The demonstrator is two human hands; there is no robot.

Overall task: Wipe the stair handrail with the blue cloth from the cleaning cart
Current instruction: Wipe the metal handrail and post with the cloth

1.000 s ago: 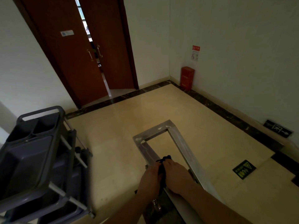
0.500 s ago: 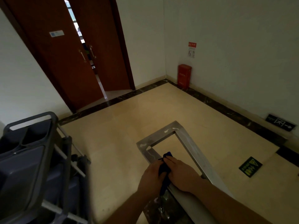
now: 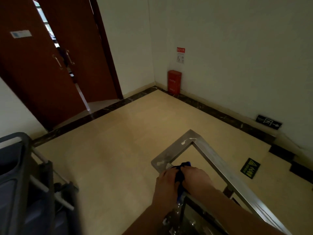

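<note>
The metal stair handrail (image 3: pixel 175 150) forms a U-shaped bend low in the middle of the view, with pale smears on its top. The blue cloth (image 3: pixel 180 175) is bunched on the near-left leg of the rail, just short of its corner. My left hand (image 3: pixel 166 184) and my right hand (image 3: pixel 196 181) lie side by side over the cloth, fingers curled round it and the rail. Most of the cloth is hidden under my hands; only a dark blue fold shows between them and at the front.
The grey cleaning cart (image 3: pixel 22 184) stands close at the lower left. Brown double doors (image 3: pixel 50 65) stand ajar at the back left. A red box (image 3: pixel 174 82) sits in the far corner. A green floor sign (image 3: pixel 250 168) lies right of the rail.
Both hands have slid the cloth forward along the rail toward its near-left corner. The camera has moved closer, so the cart sits further left in view.
</note>
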